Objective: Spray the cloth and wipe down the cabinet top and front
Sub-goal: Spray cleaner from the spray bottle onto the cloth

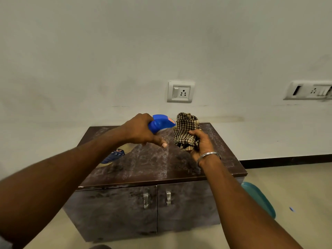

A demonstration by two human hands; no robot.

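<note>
My left hand (pixel 142 130) grips a spray bottle with a blue trigger head (pixel 161 122), its nozzle pointing right at the cloth. My right hand (pixel 201 142) holds a bunched brown-and-cream checked cloth (pixel 186 131) upright, a hand's width from the nozzle. Both hands hover above the dark brown cabinet top (pixel 158 162), which looks dusty and streaked. The bottle's body is mostly hidden under my left hand and forearm. The cabinet front (pixel 115 212) has two doors with metal handles (pixel 156 199) at the middle.
The cabinet stands against a white wall with a switch socket (pixel 180 91) above it and another socket panel (pixel 309 90) to the right. A teal object (pixel 258 198) lies on the floor beside the cabinet's right side. Beige floor surrounds the cabinet.
</note>
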